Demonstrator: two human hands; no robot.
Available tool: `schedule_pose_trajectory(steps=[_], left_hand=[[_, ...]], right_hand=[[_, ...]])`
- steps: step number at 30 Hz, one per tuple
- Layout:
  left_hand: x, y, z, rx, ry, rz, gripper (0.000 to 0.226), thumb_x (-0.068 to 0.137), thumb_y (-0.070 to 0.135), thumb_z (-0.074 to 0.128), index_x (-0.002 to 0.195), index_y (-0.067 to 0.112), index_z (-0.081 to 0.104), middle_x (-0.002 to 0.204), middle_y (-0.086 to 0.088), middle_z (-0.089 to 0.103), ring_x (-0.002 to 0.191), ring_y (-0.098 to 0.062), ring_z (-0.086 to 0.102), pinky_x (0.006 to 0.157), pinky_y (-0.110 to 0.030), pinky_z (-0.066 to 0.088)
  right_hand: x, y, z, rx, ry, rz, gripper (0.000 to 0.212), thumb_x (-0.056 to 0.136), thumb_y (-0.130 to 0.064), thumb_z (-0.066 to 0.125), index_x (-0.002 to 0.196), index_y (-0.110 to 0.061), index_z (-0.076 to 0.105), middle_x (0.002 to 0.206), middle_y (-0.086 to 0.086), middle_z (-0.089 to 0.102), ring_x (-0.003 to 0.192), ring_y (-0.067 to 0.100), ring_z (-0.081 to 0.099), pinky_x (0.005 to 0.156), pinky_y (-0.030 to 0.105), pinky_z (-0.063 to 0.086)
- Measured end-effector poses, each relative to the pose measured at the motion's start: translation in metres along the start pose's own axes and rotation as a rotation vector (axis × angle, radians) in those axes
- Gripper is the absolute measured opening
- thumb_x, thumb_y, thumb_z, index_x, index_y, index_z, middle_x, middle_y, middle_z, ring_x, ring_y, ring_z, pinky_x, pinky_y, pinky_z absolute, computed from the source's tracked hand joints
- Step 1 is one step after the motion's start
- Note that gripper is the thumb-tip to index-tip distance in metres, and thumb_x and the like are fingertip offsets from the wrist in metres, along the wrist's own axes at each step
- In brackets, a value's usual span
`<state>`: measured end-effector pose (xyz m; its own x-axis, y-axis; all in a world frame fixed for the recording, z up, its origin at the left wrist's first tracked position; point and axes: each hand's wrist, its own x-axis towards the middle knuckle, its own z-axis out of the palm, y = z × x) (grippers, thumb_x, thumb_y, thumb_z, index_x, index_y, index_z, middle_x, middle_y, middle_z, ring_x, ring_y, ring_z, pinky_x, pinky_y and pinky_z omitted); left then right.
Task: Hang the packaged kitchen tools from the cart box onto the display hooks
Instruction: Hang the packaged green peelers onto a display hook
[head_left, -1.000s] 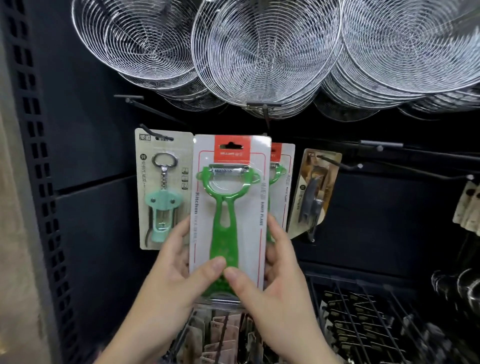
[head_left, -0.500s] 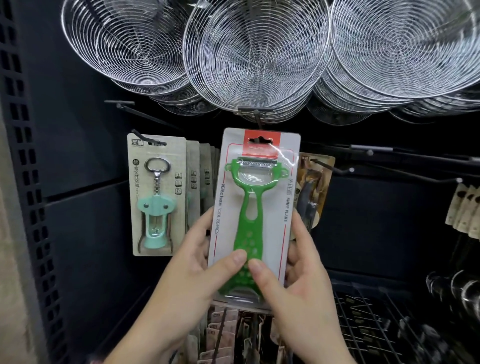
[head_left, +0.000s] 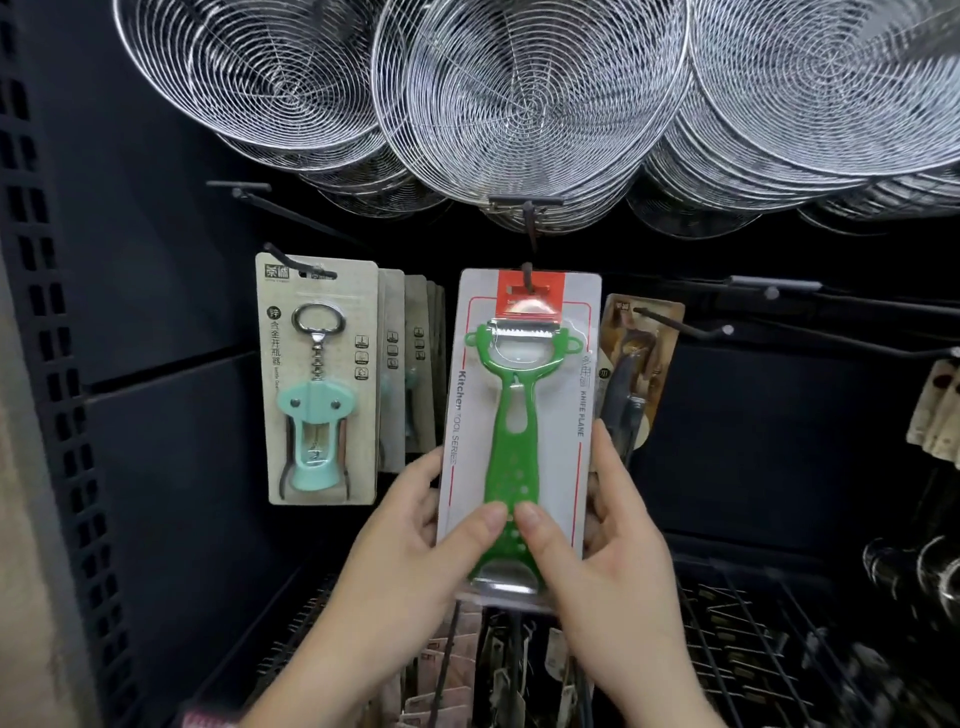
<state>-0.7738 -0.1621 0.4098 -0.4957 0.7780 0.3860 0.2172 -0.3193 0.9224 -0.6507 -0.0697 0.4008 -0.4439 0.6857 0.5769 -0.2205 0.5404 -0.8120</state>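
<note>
A: Where is the peeler pack (head_left: 519, 436) now, compared with the display hook (head_left: 529, 244)?

B: It stands directly below the hook. Its long axis is upright, with the red header (head_left: 530, 296) at the top, and the tip of the hook seems to sit just in the hanging slot there. I cannot tell if the tip is already through the slot or only in front of it.

A: And the hands?

B: Both grip the lower part of the pack, well below the hook. The left hand (head_left: 410, 551) holds the left edge and the right hand (head_left: 608, 551) holds the right edge. Each thumb presses on the front near the green handle, and the fingers are curled behind the card. Both are equally far from the hook, so neither hand is nearer.

A: Then what does the next move need?

B: I think the pack must go backward along the hook, toward the dark back panel (head_left: 171, 415), keeping it upright so that the slot does not catch.

A: Is there room?

B: To the left of the hook hang the corkscrew packs (head_left: 322, 379), near but apart. To the right hangs a brown pack (head_left: 639, 364), partly hidden behind the peeler pack. Above the hook the wire strainers (head_left: 524, 104) hang low, so upward there is little space.
</note>
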Motion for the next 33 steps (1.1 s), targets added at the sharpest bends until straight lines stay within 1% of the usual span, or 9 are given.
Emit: schedule_pose_trajectory(steps=[3, 6, 10, 16, 18, 21, 24, 28, 33], left_hand=[[0.012, -0.022, 0.003, 0.139, 0.04, -0.057, 0.031, 0.09, 0.024, 0.071, 0.118, 0.036, 0.062, 0.101, 0.022, 0.075, 0.094, 0.002, 0.07, 0.083, -0.017, 0.054], [0.028, -0.04, 0.007, 0.214, 0.097, -0.087, 0.026, 0.089, 0.035, 0.07, 0.115, 0.04, 0.063, 0.1, 0.026, 0.073, 0.092, 0.008, 0.067, 0.087, -0.022, 0.053], [0.043, -0.044, 0.013, 0.311, 0.108, -0.08, 0.024, 0.093, 0.04, 0.064, 0.117, 0.04, 0.06, 0.099, 0.026, 0.067, 0.083, 0.02, 0.059, 0.071, -0.006, 0.042], [0.049, -0.049, 0.014, 0.348, 0.068, -0.101, 0.012, 0.097, 0.035, 0.061, 0.103, 0.044, 0.055, 0.09, 0.024, 0.062, 0.071, 0.018, 0.057, 0.06, -0.002, 0.039], [0.046, -0.057, 0.012, 0.366, 0.043, -0.144, 0.014, 0.097, 0.036, 0.061, 0.101, 0.047, 0.052, 0.094, 0.021, 0.061, 0.078, 0.01, 0.06, 0.064, -0.004, 0.04], [0.038, -0.073, 0.008, 0.422, -0.016, -0.201, 0.037, 0.095, 0.041, 0.062, 0.131, 0.038, 0.052, 0.117, 0.008, 0.059, 0.098, -0.005, 0.059, 0.086, -0.023, 0.045], [0.028, -0.088, 0.007, 0.507, -0.087, -0.238, 0.065, 0.094, 0.044, 0.064, 0.15, 0.023, 0.04, 0.129, 0.005, 0.054, 0.104, -0.005, 0.057, 0.094, -0.024, 0.041], [0.014, -0.107, 0.02, 0.629, -0.273, -0.225, 0.069, 0.093, 0.052, 0.06, 0.152, 0.027, 0.036, 0.145, 0.006, 0.05, 0.131, -0.013, 0.05, 0.112, -0.037, 0.04], [0.004, -0.112, 0.07, 0.701, -0.487, -0.08, 0.066, 0.095, 0.051, 0.057, 0.153, 0.029, 0.035, 0.147, 0.003, 0.045, 0.138, -0.015, 0.04, 0.11, -0.03, 0.034]], right_hand=[[0.013, 0.017, 0.001, -0.116, 0.017, 0.007, 0.073, 0.082, -0.045, 0.07, 0.144, -0.058, 0.032, 0.134, -0.016, 0.059, 0.121, 0.007, 0.06, 0.102, 0.037, 0.051], [0.028, 0.036, 0.003, -0.23, 0.021, 0.052, 0.084, 0.077, -0.066, 0.055, 0.152, -0.051, 0.021, 0.141, -0.014, 0.053, 0.127, 0.009, 0.054, 0.106, 0.042, 0.048], [0.046, 0.049, 0.006, -0.301, 0.043, 0.076, 0.086, 0.078, -0.068, 0.051, 0.154, -0.04, 0.023, 0.142, -0.01, 0.053, 0.131, 0.008, 0.051, 0.108, 0.041, 0.046], [0.053, 0.053, 0.005, -0.369, 0.087, 0.062, 0.077, 0.088, -0.053, 0.059, 0.155, -0.034, 0.024, 0.147, -0.011, 0.049, 0.136, 0.008, 0.044, 0.111, 0.041, 0.043], [0.051, 0.053, 0.003, -0.39, 0.105, 0.065, 0.078, 0.088, -0.053, 0.059, 0.155, -0.035, 0.024, 0.148, -0.01, 0.047, 0.136, 0.008, 0.044, 0.11, 0.041, 0.043], [0.045, 0.052, -0.003, -0.45, 0.126, 0.079, 0.072, 0.092, -0.044, 0.061, 0.155, -0.033, 0.026, 0.145, -0.01, 0.047, 0.131, 0.007, 0.046, 0.107, 0.04, 0.045], [0.031, 0.055, -0.011, -0.525, 0.153, 0.154, 0.074, 0.093, -0.044, 0.061, 0.155, -0.032, 0.024, 0.133, -0.003, 0.05, 0.113, 0.011, 0.057, 0.098, 0.037, 0.049], [-0.002, 0.064, -0.03, -0.655, 0.194, 0.229, 0.075, 0.092, -0.045, 0.062, 0.155, -0.032, 0.024, 0.141, 0.001, 0.046, 0.128, 0.013, 0.047, 0.1, 0.026, 0.039], [-0.07, 0.069, -0.065, -0.838, 0.217, 0.36, 0.075, 0.093, -0.046, 0.06, 0.156, -0.03, 0.021, 0.148, -0.001, 0.041, 0.138, 0.013, 0.034, 0.109, 0.023, 0.027]])
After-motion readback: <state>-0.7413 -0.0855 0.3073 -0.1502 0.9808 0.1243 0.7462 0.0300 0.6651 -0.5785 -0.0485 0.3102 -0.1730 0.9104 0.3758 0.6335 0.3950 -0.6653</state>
